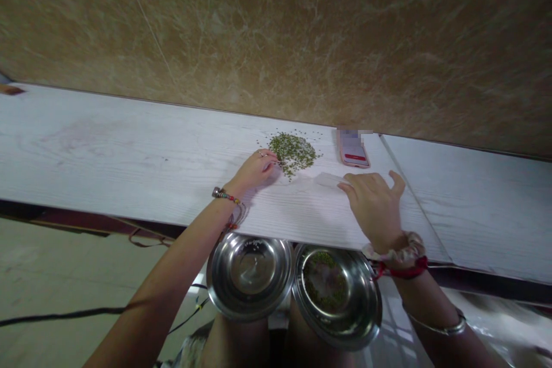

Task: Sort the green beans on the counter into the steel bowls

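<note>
A loose pile of mung beans (293, 152) is spread on the white wood-grain table. My left hand (257, 168) rests at the pile's left edge, fingers curled together and touching the nearest beans; whatever lies between the fingertips is hidden. To the right of the pile, my right hand (374, 202) pinches a thin translucent plastic sheet (330, 179) between thumb and fingers. The sheet's free end points left, just short of the beans. Below the table edge, a steel bowl (217, 276) on the left has a few bits in it. Beside it, another steel bowl (368, 299) contains green beans.
A phone (355, 148) in a pink case lies behind my right hand, near the marbled wall (276, 34). A seam crosses the table (107, 155) on the right. Both bowls sit over my legs. A black cable (64, 316) runs below on the left.
</note>
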`<state>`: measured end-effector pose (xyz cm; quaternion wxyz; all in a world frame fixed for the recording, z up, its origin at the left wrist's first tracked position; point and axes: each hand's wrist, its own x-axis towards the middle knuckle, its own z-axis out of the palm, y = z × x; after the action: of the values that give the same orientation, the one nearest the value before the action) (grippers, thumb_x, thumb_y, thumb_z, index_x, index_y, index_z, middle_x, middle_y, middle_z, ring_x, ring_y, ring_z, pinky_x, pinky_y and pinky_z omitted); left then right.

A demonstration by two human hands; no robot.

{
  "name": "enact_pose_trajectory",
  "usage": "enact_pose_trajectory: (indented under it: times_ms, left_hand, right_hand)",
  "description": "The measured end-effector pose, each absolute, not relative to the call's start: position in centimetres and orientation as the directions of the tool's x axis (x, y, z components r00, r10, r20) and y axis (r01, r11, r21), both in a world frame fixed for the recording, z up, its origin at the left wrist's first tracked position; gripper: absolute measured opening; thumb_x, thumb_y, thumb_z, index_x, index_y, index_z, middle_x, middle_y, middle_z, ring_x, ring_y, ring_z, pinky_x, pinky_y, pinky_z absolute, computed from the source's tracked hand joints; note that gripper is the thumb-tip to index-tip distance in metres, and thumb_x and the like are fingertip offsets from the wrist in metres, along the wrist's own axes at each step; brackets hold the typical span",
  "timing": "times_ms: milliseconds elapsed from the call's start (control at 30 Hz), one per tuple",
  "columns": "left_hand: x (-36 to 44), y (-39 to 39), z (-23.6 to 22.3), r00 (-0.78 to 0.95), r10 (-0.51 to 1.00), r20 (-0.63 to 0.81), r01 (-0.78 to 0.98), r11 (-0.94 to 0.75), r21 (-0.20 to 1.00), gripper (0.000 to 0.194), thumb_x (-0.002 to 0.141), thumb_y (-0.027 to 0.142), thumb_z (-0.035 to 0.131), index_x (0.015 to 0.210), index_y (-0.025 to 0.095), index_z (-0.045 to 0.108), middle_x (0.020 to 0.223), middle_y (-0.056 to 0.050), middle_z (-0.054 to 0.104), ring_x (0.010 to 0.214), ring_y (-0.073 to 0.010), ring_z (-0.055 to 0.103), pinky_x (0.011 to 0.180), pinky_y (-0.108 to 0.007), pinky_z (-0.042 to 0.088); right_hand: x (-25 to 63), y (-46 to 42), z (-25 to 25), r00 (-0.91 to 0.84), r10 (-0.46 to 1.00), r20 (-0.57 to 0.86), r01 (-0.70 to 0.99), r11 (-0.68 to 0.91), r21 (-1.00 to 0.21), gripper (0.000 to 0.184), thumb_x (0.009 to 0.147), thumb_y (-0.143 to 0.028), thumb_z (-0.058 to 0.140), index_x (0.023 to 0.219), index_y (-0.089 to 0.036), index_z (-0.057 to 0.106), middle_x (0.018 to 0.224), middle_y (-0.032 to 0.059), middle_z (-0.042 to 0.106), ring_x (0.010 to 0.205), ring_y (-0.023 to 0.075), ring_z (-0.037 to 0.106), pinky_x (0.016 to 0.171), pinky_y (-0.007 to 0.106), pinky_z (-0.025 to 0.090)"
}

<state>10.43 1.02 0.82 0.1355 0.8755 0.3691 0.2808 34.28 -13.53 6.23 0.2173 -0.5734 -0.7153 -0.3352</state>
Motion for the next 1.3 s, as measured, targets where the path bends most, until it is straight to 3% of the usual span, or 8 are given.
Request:
enact_pose_trajectory:
  times_ms: [133, 300, 533, 700, 900, 1033, 1133, 1300]
  left_hand:
    - [10.3, 1.3, 0.5, 0.578, 0.709, 0.405, 0.567, -0.705, 0.426, 0.025, 0.079, 0.012, 0.047, 0.095, 0.015, 0.065, 0.108, -0.009, 0.063, 0.104, -0.0208, 0.057, 0.096, -0.040, 0.046]
    - [10.1, 1.3, 0.7, 0.521, 0.752, 0.404, 0.647, -0.657, 0.387, 0.028, 0.081, 0.016, 0.046, 0.105, 0.015, 0.061, 0.112, -0.011, 0.061, 0.109, -0.0221, 0.055, 0.099, -0.040, 0.044]
    - [10.0, 1.1, 0.2, 0.326, 0.869, 0.373, 0.825, -0.454, 0.337, 0.033, 0.085, 0.025, 0.046, 0.115, 0.012, 0.051, 0.121, -0.018, 0.055, 0.118, -0.0288, 0.048, 0.096, -0.046, 0.042]
    - [10.1, 1.0, 0.3, 0.281, 0.915, 0.290, 0.882, -0.365, 0.299, 0.040, 0.087, 0.031, 0.043, 0.118, 0.007, 0.049, 0.126, -0.022, 0.052, 0.121, -0.0314, 0.045, 0.099, -0.046, 0.038]
    - [9.9, 0.5, 0.8, 0.341, 0.912, 0.227, 0.891, -0.390, 0.231, 0.056, 0.087, 0.036, 0.042, 0.132, 0.004, 0.036, 0.137, -0.024, 0.042, 0.129, -0.0328, 0.039, 0.103, -0.047, 0.033]
    - [8.8, 0.5, 0.8, 0.418, 0.878, 0.232, 0.856, -0.466, 0.222, 0.057, 0.086, 0.035, 0.042, 0.133, 0.003, 0.035, 0.135, -0.024, 0.045, 0.124, -0.0299, 0.046, 0.100, -0.041, 0.038]
    - [7.5, 0.6, 0.8, 0.423, 0.868, 0.259, 0.847, -0.480, 0.227, 0.053, 0.085, 0.033, 0.043, 0.130, 0.005, 0.039, 0.129, -0.022, 0.051, 0.114, -0.0277, 0.054, 0.097, -0.038, 0.042]
    - [5.6, 0.2, 0.9, 0.446, 0.862, 0.241, 0.843, -0.495, 0.209, 0.047, 0.087, 0.031, 0.040, 0.125, 0.003, 0.045, 0.128, -0.021, 0.052, 0.116, -0.0272, 0.052, 0.100, -0.040, 0.042]
  right_hand:
    - [34.0, -14.1, 6.7, -0.352, 0.711, 0.609, 0.929, 0.186, 0.319, 0.016, 0.090, -0.022, 0.047, 0.089, -0.016, 0.062, 0.070, 0.0045, 0.064, 0.071, 0.0186, 0.052, 0.075, 0.033, 0.033]
    - [32.8, -14.3, 7.2, -0.432, 0.726, 0.535, 0.892, 0.256, 0.374, 0.017, 0.089, -0.021, 0.049, 0.080, -0.016, 0.062, 0.063, 0.0040, 0.058, 0.065, 0.0176, 0.048, 0.060, 0.030, 0.032]
    - [30.5, -14.4, 7.6, -0.448, 0.725, 0.523, 0.894, 0.349, 0.282, 0.020, 0.090, -0.019, 0.047, 0.073, -0.018, 0.058, 0.066, 0.0041, 0.058, 0.067, 0.0169, 0.050, 0.059, 0.029, 0.033]
    - [29.1, -14.3, 8.0, -0.451, 0.717, 0.532, 0.891, 0.391, 0.229, 0.020, 0.088, -0.019, 0.049, 0.070, -0.017, 0.057, 0.066, 0.0043, 0.060, 0.066, 0.0171, 0.052, 0.060, 0.029, 0.035]
    - [28.1, -14.2, 8.6, -0.389, 0.737, 0.553, 0.914, 0.384, 0.130, 0.025, 0.090, -0.023, 0.045, 0.069, -0.018, 0.058, 0.064, 0.0037, 0.060, 0.064, 0.0161, 0.053, 0.059, 0.028, 0.035]
    - [28.7, -13.7, 8.9, -0.324, 0.776, 0.541, 0.934, 0.353, 0.054, 0.025, 0.091, -0.026, 0.044, 0.073, -0.018, 0.060, 0.067, 0.0041, 0.062, 0.066, 0.0163, 0.055, 0.060, 0.028, 0.036]
    - [29.7, -13.0, 8.9, -0.353, 0.771, 0.530, 0.927, 0.364, 0.089, 0.024, 0.091, -0.026, 0.046, 0.073, -0.018, 0.060, 0.068, 0.0045, 0.063, 0.067, 0.0167, 0.055, 0.061, 0.028, 0.036]
    - [30.7, -12.2, 8.1, -0.546, 0.652, 0.527, 0.827, 0.519, 0.215, 0.022, 0.091, -0.026, 0.047, 0.079, -0.017, 0.062, 0.068, 0.0031, 0.062, 0.067, 0.0154, 0.051, 0.064, 0.028, 0.033]
